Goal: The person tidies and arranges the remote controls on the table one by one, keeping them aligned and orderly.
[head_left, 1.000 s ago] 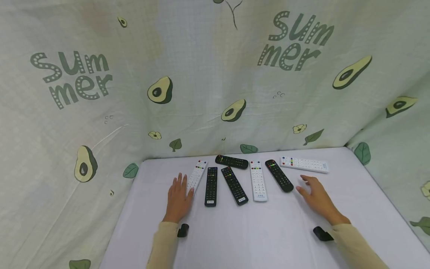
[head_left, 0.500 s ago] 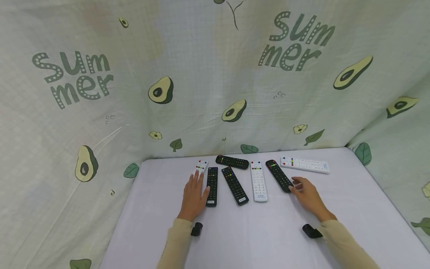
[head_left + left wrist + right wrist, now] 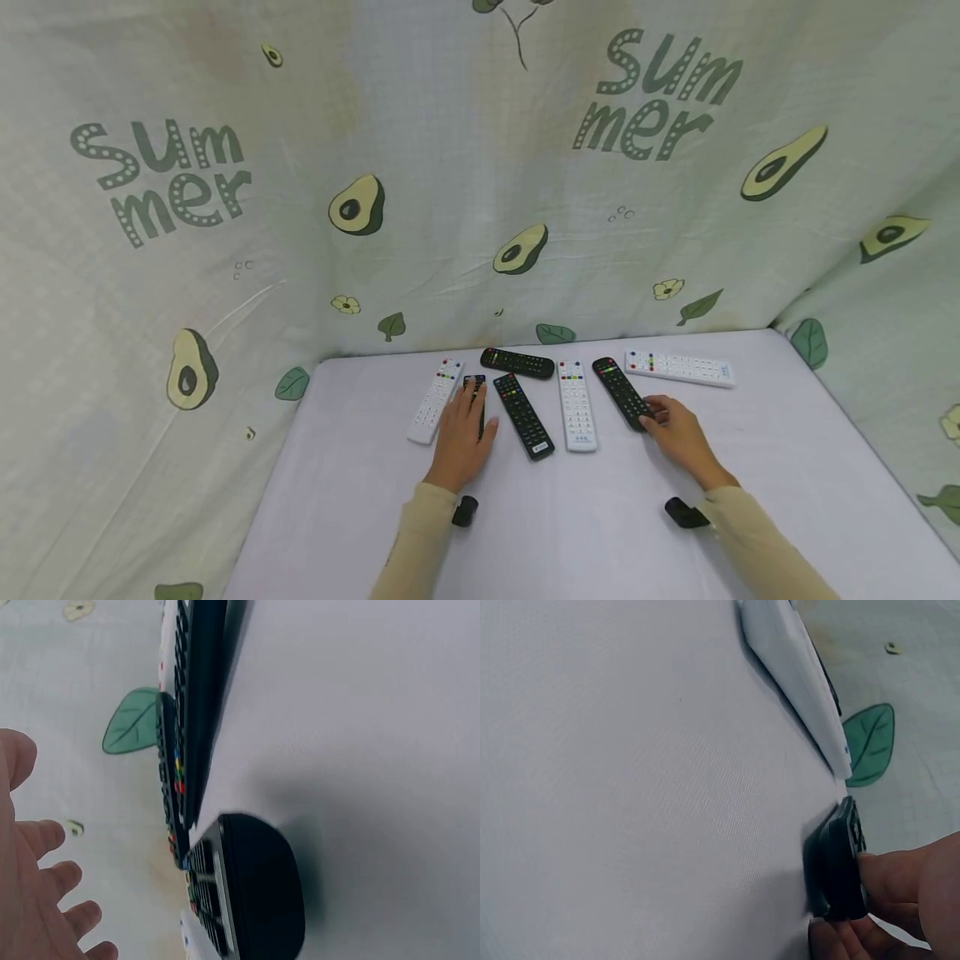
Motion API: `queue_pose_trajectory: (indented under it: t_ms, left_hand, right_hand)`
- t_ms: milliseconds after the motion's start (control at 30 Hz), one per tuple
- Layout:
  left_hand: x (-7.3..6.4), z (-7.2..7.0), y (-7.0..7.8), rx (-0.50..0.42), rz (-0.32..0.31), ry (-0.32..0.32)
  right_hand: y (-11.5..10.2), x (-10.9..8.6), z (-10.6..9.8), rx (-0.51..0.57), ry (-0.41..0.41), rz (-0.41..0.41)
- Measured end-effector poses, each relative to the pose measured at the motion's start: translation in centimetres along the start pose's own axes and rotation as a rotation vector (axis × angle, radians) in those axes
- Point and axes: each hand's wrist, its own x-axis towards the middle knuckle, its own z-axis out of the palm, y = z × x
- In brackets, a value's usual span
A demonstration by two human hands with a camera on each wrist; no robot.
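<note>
My left hand (image 3: 461, 446) is over a black remote control (image 3: 266, 892), fingers spread and fairly straight. In the left wrist view a gap shows between those fingers and the remote's keys. A white remote (image 3: 431, 408) lies slanted just left of this hand. My right hand (image 3: 678, 433) pinches the near end of another black remote (image 3: 618, 389) between thumb and fingers. The right wrist view shows the thumb on its key side and fingers at its lower edge.
Between the hands lie a slanted black remote (image 3: 525, 415) and a white remote (image 3: 576, 404). Behind them a black remote (image 3: 517, 362) lies crosswise. Another white remote (image 3: 678, 367) is at the back right. A printed cloth (image 3: 442, 167) hangs behind the white table (image 3: 555, 533).
My left hand has moved right, from the left white remote to above the black one. My right hand has moved left and taken hold of the black remote's near end.
</note>
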Motion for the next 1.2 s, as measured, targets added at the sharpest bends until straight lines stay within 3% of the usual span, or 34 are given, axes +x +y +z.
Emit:
queue_pose_trajectory:
  t_ms: [333,567,867,1200]
  left_hand:
    - [1.1,1.5,3.2,-0.026,0.054,-0.065]
    - [1.8,2.8,5.8,-0.039,0.084,-0.118]
    - [3.2,4.0,7.9,-0.129,0.116,-0.172]
    - [4.7,4.9,9.3,-0.286,0.076,-0.212]
  right_hand:
    - [0.2,-0.2,-0.1,0.0,0.002,0.052]
    - [0.4,-0.5,0.1,0.027,0.049,0.083]
    - [0.6,-0.8,0.3,0.063,0.075,0.092]
    - [0.8,-0.5,0.5,0.101,0.096,0.086]
